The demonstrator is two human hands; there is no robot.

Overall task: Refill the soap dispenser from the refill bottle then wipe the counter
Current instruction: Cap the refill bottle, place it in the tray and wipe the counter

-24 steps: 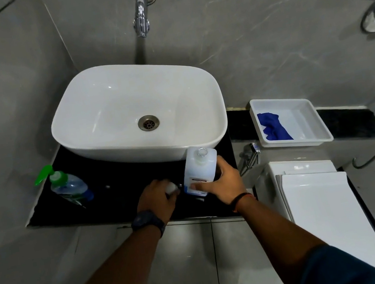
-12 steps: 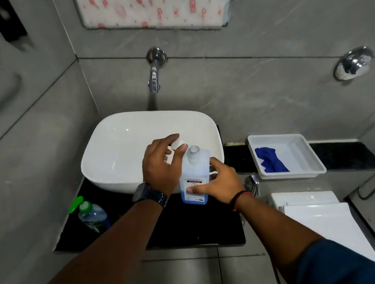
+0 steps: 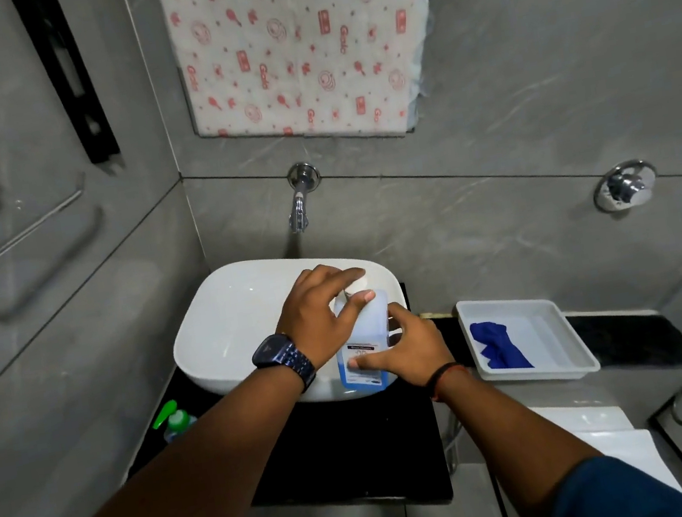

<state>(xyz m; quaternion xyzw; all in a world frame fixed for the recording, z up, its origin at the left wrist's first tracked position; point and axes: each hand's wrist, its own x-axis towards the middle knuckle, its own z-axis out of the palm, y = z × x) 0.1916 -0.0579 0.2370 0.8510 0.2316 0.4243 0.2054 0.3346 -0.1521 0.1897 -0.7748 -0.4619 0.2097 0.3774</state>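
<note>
Translucent rectangular plastic refill bottle with blue-and-white label (image 3: 364, 344): held upright above the front right edge of the glossy black counter (image 3: 351, 449), against the front wall of the white oval ceramic basin (image 3: 228, 320). Right hand (image 3: 412, 350): clamped round the bottle's lower body, thumb across the label. Left hand (image 3: 323, 310): closed over the neck, fingertips pinching the small white screw cap (image 3: 357, 286); whether the cap is seated or loose, not discernible. Step in hand, by judgement: capping or uncapping the refill bottle, direction not determinable. Clear soap dispenser with green pump head (image 3: 175, 421): standing at the counter's left edge, well apart from the bottle, largely hidden behind the left forearm; fill level not visible. Blue cloth (image 3: 496, 345): crumpled in the white rectangular plastic tray (image 3: 566, 338) on the ledge right of the counter, untouched. Next move, by judgement: steady hold below, straight twist at the cap, bottle kept vertical to avoid spillage; wiping not yet begun.
</note>
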